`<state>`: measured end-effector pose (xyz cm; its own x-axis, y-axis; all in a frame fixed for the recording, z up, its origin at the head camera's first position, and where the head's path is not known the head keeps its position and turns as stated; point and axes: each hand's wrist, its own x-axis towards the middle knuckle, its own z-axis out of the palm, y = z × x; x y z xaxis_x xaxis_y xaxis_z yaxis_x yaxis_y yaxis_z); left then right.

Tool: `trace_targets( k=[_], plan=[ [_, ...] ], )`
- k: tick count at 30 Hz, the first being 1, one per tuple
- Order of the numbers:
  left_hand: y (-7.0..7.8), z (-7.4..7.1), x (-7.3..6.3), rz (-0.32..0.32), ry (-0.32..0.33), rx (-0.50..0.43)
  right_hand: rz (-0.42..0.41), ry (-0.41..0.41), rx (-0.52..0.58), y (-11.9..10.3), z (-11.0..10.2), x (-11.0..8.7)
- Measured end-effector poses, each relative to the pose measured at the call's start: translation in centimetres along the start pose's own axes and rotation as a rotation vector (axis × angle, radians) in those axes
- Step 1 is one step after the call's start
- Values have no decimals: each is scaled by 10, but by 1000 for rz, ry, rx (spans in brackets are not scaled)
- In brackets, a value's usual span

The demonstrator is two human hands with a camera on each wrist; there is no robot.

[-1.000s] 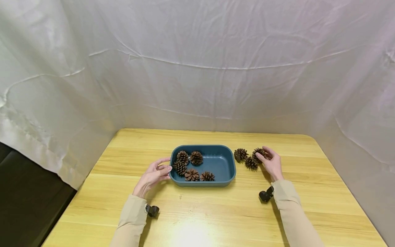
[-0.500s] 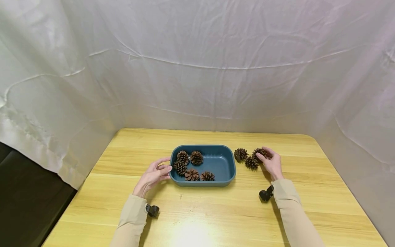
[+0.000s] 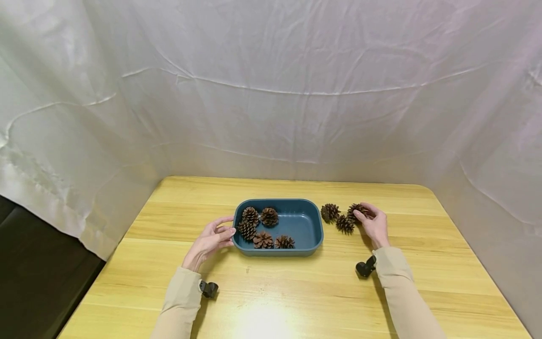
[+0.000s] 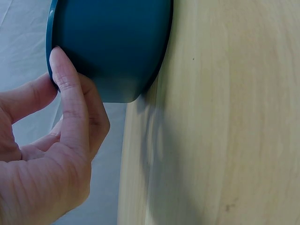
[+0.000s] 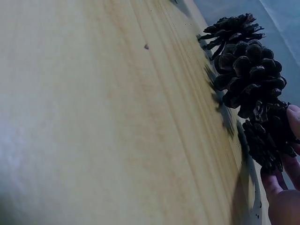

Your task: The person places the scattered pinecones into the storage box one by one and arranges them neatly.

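A dark blue rectangular tub (image 3: 299, 226) with rounded corners sits on the table. Several brown pine cones (image 3: 263, 240) lie inside it, mostly toward its left end and front. My left hand (image 3: 211, 239) pinches the tub's left rim between thumb and fingers, and the left wrist view shows the thumb (image 4: 67, 89) over the wall. To the tub's right, my right hand (image 3: 375, 227) grips a pine cone (image 3: 355, 213) by its right side. Two more pine cones, one nearer (image 3: 345, 224) and one closer to the tub (image 3: 330, 213), lie just left of it.
The pale wooden table (image 3: 296, 292) ends at a hanging white cloth (image 3: 296, 117) along the back and both sides. A dark surface (image 3: 38, 273) shows beyond the left edge. Each wrist carries a small black camera, one on the left (image 3: 209, 289) and one on the right (image 3: 365, 267).
My right hand and its pine cone have shifted very slightly to the right. The left hand and the tub have stayed in place.
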<state>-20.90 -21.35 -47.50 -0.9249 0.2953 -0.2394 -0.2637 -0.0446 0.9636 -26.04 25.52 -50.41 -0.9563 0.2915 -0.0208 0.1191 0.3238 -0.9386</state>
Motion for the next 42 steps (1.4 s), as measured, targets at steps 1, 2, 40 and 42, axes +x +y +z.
trace_targets(
  k=[1, 2, 40, 42],
  plan=[
    [0, 0, 0, -1, 0, 0, -4, 5, 2, 0, 0, 0],
    [0, 0, 0, -1, 0, -1, -6, 9, 2, 1, 0, 0],
    [2, 1, -1, -12, 14, 14, -107, 14, 93, -37, -2, -8],
    [2, 1, -1, -14, 15, 16, -113, 10, 99, -38, -2, -9]
  ],
)
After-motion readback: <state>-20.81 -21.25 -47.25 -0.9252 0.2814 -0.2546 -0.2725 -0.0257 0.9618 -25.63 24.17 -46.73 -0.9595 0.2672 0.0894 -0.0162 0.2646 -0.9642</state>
